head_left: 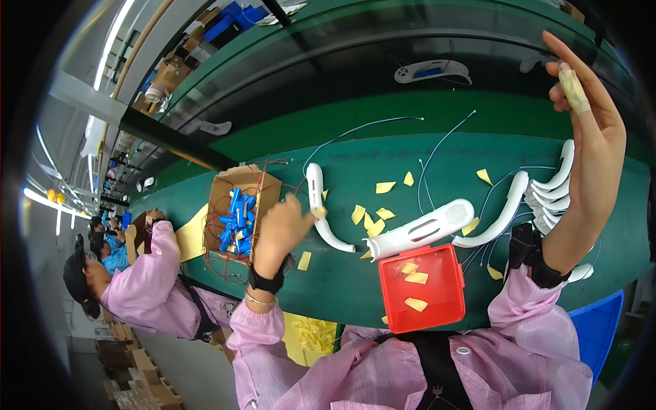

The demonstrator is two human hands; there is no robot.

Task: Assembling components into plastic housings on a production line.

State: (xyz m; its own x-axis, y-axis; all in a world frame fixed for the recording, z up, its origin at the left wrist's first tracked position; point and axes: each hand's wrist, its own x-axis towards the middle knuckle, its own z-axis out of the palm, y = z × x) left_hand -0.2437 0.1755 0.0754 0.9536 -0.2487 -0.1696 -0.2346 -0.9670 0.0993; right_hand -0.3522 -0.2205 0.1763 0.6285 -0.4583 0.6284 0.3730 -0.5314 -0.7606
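Left hand (281, 229) curled, pinching a small yellow tab (318, 212) beside the curved white shell (319, 208) on the green worktop (355, 287); right hand (589, 130) raised well above — fingers open, holding nothing, one fingertip taped; red tray (391, 304) of yellow tabs near; cardboard box (217, 205) of blue cells left

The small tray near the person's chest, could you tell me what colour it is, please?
Red; the tray holds a few yellow slips, seen clearly in the head view.
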